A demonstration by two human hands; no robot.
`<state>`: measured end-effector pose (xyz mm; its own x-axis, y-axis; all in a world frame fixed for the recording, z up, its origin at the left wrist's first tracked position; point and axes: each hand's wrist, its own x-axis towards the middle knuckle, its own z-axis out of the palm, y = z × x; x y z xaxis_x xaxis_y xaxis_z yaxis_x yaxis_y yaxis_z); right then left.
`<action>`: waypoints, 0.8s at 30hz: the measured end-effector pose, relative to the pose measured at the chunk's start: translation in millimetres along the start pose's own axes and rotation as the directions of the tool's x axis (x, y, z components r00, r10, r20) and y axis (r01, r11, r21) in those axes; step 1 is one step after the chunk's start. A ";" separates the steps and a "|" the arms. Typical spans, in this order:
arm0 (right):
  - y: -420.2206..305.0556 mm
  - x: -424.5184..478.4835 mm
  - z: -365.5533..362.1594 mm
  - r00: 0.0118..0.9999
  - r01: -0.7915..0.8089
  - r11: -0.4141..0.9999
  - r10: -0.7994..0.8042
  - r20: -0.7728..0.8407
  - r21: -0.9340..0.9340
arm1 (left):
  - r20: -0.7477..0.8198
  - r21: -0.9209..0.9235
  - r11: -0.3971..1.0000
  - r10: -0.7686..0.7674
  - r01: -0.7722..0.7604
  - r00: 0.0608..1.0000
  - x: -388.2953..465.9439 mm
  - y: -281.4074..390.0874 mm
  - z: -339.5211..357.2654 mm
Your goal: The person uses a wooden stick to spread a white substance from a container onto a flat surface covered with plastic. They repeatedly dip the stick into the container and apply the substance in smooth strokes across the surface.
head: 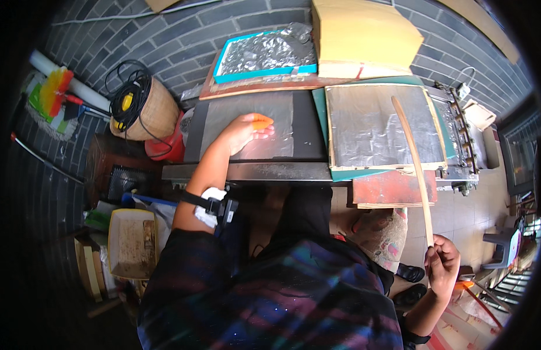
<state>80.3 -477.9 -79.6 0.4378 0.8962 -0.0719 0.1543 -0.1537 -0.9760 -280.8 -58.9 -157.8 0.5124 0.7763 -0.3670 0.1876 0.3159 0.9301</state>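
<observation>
My left hand [248, 132] is over a thin, shiny translucent sheet [275, 105] on a dark flat board [307, 131]. An orange covering [261, 121] sits on one of its fingers. The fingers are slightly curled and hold nothing I can see; whether they touch the sheet I cannot tell. At the lower right, my right hand [443, 264] grips one end of a long, thin wooden strip [412, 153]. Its far end curves over a stack topped with a silvery foil-like sheet [362, 127]. Green sheets or boards [321, 116] show under this stack.
Behind the board, a blue-rimmed tray [266, 72] holds crumpled foil, beside a cardboard box [366, 39]. A reddish board [393, 188] juts from the table's front edge. Left are a woven basket [161, 109] with coiled cable and a yellow-rimmed tub [132, 253]. A stool [502, 247] stands right.
</observation>
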 end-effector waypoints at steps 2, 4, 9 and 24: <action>8.0 -5.4 -0.4 0.998 0.020 0.999 -0.018 -0.059 0.040 | -0.091 0.054 0.997 0.055 -0.051 0.994 -3.6 8.2 10.6; 8.3 -8.6 -1.2 0.993 -0.020 1.000 0.020 -0.116 0.001 | -0.183 0.145 0.982 0.150 -0.124 0.972 -13.4 25.9 30.4; 14.7 -10.5 1.6 0.977 -0.053 0.994 0.032 -0.209 -0.093 | -0.187 0.297 0.812 0.565 -0.502 0.803 -30.6 55.7 103.1; 14.3 -32.9 -32.0 0.964 -0.150 0.986 0.130 -0.233 -0.073 | 0.502 0.674 0.026 0.717 -0.738 0.483 -13.5 55.3 307.8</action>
<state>96.4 -522.9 -84.6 0.6482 0.7470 -0.1481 0.1508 -0.3165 -0.9365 -19.5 -219.8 -96.4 0.8027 0.3279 0.4981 0.1912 -0.9327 0.3059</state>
